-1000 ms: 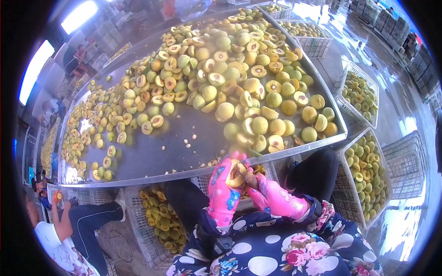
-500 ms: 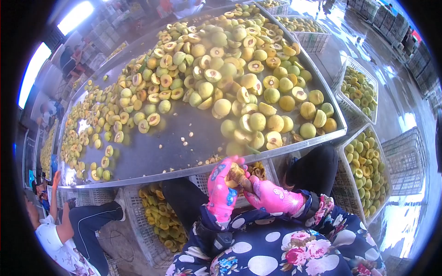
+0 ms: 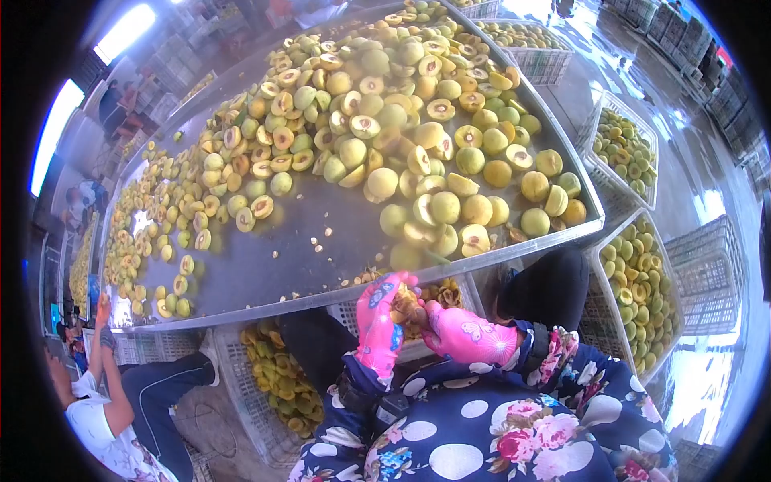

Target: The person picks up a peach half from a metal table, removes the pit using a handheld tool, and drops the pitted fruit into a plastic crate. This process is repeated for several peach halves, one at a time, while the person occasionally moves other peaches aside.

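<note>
gloves: the left hand [image 3: 381,323] and right hand [image 3: 466,335] both wear bright pink gloves
left glove print: blue and yellow butterfly-like patches on the back and fingers
right glove print: pale starburst lines across the back, plainer than the left
glove cuffs: each ends at the wrist, where the sleeves [image 3: 546,361] begin
sleeves: dark navy cloth with large white dots and pink, red and white flowers; the right cuff is gathered and mostly floral
top [image 3: 482,434]: same navy print, big white dots, roses with small green leaves
trousers [image 3: 550,289]: black and plain
waist: a small dark grey device [image 3: 391,407] clipped at the front of the top
</note>
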`<state>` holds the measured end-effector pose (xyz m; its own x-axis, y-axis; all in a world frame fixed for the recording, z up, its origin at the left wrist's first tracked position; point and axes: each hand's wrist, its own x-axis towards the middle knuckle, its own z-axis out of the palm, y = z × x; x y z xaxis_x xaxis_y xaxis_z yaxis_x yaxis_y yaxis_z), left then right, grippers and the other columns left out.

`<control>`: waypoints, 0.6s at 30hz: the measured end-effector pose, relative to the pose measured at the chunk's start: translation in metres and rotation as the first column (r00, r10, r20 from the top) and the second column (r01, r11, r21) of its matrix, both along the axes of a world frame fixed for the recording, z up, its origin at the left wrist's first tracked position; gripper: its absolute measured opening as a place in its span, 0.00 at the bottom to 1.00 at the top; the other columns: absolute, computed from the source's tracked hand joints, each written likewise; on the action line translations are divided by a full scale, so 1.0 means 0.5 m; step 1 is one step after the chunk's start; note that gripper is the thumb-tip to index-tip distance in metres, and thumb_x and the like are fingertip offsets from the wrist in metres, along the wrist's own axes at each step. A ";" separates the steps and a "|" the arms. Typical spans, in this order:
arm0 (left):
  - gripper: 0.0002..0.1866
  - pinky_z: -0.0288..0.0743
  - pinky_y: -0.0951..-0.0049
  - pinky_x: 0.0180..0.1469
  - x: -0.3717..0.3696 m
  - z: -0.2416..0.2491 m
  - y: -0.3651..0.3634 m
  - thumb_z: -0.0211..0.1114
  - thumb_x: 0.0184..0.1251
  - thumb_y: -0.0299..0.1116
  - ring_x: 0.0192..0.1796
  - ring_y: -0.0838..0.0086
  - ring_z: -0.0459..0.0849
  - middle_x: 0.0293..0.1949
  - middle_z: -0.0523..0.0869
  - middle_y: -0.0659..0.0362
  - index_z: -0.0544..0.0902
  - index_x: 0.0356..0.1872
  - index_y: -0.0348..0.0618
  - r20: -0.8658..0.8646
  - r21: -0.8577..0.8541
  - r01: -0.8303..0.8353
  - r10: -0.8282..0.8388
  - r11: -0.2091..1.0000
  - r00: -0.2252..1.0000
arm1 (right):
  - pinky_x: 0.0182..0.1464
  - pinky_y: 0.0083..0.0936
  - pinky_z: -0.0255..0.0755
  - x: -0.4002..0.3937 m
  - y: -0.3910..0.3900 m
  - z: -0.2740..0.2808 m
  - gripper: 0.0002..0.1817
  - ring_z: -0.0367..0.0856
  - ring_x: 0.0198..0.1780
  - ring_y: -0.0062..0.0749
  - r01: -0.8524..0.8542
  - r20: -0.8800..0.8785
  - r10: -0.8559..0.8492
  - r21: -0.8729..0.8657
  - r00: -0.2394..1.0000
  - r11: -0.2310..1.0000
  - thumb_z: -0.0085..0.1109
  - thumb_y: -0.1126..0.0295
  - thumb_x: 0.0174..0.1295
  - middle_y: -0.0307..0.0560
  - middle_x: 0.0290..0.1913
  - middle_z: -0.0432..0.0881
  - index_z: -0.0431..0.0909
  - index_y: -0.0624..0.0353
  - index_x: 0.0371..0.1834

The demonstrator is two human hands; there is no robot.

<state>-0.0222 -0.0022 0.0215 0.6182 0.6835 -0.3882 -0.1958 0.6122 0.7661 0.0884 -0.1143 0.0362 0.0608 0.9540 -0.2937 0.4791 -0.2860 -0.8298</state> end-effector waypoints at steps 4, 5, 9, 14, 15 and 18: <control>0.11 0.77 0.74 0.40 -0.003 0.014 0.012 0.56 0.66 0.32 0.37 0.71 0.82 0.38 0.83 0.53 0.79 0.43 0.35 0.038 -0.069 0.015 -0.012 0.998 0.999 | 0.33 0.44 0.70 0.001 0.008 -0.017 0.15 0.78 0.32 0.60 0.031 -0.080 -0.025 0.079 0.996 0.996 0.49 0.67 0.60 0.65 0.27 0.76 0.64 0.68 0.44; 0.11 0.77 0.75 0.40 -0.007 0.015 0.015 0.57 0.66 0.31 0.37 0.72 0.81 0.38 0.83 0.54 0.79 0.42 0.35 0.019 -0.053 0.000 0.001 0.999 1.000 | 0.33 0.44 0.70 0.000 0.009 -0.017 0.15 0.78 0.32 0.59 0.020 -0.043 -0.017 0.070 0.999 0.997 0.49 0.67 0.60 0.65 0.26 0.76 0.64 0.67 0.43; 0.09 0.77 0.77 0.36 -0.009 -0.010 0.017 0.60 0.65 0.31 0.34 0.76 0.81 0.35 0.83 0.57 0.80 0.40 0.38 -0.127 0.092 -0.074 0.086 0.993 0.988 | 0.32 0.44 0.69 -0.006 0.016 -0.006 0.13 0.78 0.32 0.59 -0.008 0.100 0.006 0.021 0.995 1.000 0.50 0.67 0.60 0.63 0.25 0.75 0.64 0.66 0.40; 0.06 0.76 0.80 0.29 -0.003 -0.031 0.006 0.63 0.62 0.30 0.28 0.80 0.79 0.31 0.83 0.60 0.82 0.37 0.39 -0.173 0.142 -0.215 0.238 0.966 0.956 | 0.30 0.42 0.69 -0.019 0.020 -0.037 0.12 0.78 0.30 0.56 -0.008 0.049 0.004 0.093 0.999 0.996 0.51 0.68 0.59 0.60 0.24 0.75 0.64 0.65 0.38; 0.06 0.76 0.80 0.28 -0.004 -0.036 0.006 0.63 0.62 0.30 0.27 0.80 0.79 0.31 0.83 0.60 0.82 0.37 0.39 -0.176 0.138 -0.214 0.236 0.967 0.955 | 0.29 0.42 0.69 -0.025 0.020 -0.044 0.12 0.78 0.30 0.56 0.002 0.023 -0.006 0.141 1.000 0.990 0.52 0.68 0.59 0.60 0.23 0.75 0.64 0.65 0.38; 0.06 0.76 0.79 0.28 -0.005 -0.043 0.010 0.63 0.62 0.31 0.26 0.80 0.79 0.31 0.84 0.60 0.82 0.37 0.40 -0.196 0.171 -0.208 0.240 0.963 0.951 | 0.28 0.40 0.69 -0.023 0.022 -0.040 0.12 0.78 0.29 0.55 0.002 -0.026 0.002 0.149 1.000 0.989 0.52 0.69 0.58 0.59 0.23 0.76 0.64 0.65 0.37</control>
